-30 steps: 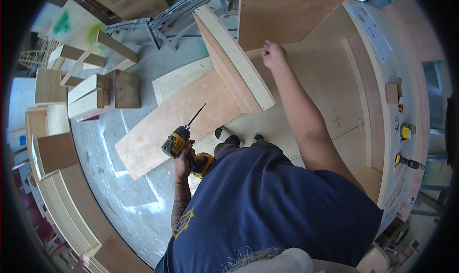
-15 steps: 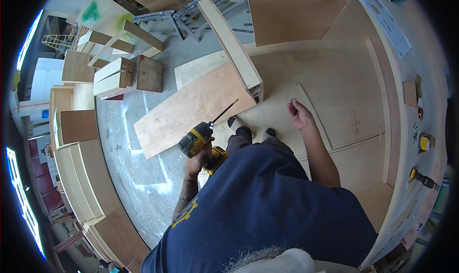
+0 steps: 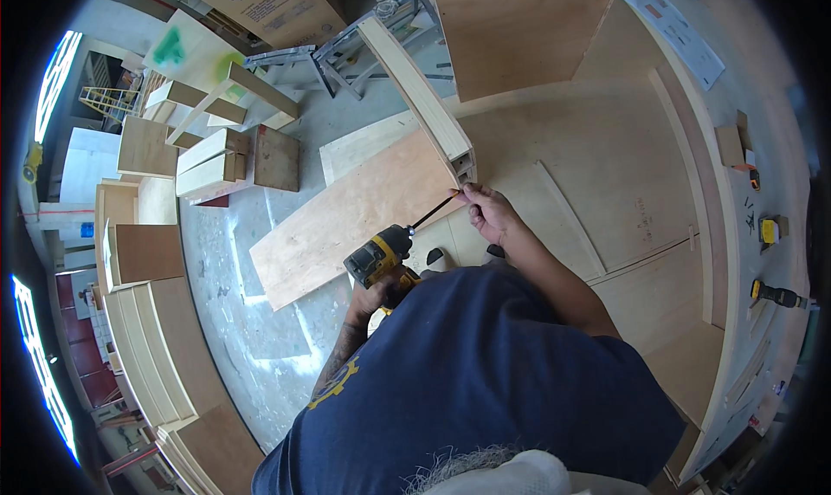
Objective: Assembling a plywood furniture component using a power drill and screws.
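My left hand [image 3: 374, 294] is wrapped round the grip of a yellow-and-black cordless drill [image 3: 381, 254]. Its long thin bit [image 3: 435, 209] points up and to the right. At the bit's tip is my right hand [image 3: 490, 213], thumb and fingers pinched together. Whatever lies in that pinch is too small to make out. Just beyond these fingertips is the near end of a long, narrow wooden box section [image 3: 422, 97]. Below the drill and bit, a flat plywood panel [image 3: 346, 218] lies at a slant.
A thin wood strip [image 3: 571, 220] lies on the large plywood sheet to my right. Along the right side, a ledge carries a yellow tape measure [image 3: 769, 230] and a yellow-and-black tool [image 3: 777, 296]. Wooden boxes [image 3: 212, 161] stand at the left, and a folded metal stand [image 3: 325, 62] at the back.
My right hand has moved left to the bit's tip, its fingers now pinched there. The drill has shifted slightly right and down in my left hand.
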`<action>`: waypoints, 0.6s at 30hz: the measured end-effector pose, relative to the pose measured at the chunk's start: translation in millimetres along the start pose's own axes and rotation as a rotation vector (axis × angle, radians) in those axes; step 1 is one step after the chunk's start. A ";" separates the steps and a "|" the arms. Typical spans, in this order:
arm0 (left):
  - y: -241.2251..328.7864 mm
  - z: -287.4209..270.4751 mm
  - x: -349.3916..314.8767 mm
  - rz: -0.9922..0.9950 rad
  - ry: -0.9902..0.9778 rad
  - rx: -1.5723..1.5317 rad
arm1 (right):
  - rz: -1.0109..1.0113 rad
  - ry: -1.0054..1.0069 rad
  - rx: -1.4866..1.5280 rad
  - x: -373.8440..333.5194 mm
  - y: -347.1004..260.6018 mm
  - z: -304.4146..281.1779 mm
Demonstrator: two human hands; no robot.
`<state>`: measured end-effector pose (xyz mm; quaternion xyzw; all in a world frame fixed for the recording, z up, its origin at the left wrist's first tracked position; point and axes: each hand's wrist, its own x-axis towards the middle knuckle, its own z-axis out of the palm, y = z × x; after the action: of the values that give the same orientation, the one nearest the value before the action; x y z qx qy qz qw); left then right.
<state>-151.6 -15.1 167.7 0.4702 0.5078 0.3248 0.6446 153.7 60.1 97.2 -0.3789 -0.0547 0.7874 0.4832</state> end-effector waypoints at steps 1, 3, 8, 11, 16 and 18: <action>-2.2 -3.0 1.4 0.008 0.025 0.004 | -0.007 -0.021 0.018 -0.6 -1.0 9.3; -10.5 -15.0 4.8 0.008 0.018 -0.019 | -0.011 -0.029 0.029 -0.8 -1.8 25.0; -20.6 -37.4 11.4 0.011 0.018 -0.066 | -0.062 0.005 0.006 1.6 0.7 56.2; -27.3 -49.9 16.6 0.009 -0.022 -0.053 | -0.069 0.037 -0.071 9.5 5.9 68.1; -39.5 -53.5 31.1 0.104 -0.105 -0.297 | -0.097 0.113 -0.130 21.5 10.3 78.9; -48.0 -54.1 40.9 0.096 -0.106 -0.323 | -0.108 0.154 -0.165 27.6 11.0 83.5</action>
<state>-195.1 19.8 106.2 0.4007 0.3910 0.4074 0.7215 84.7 99.8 136.3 -0.4730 -0.1024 0.7217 0.4949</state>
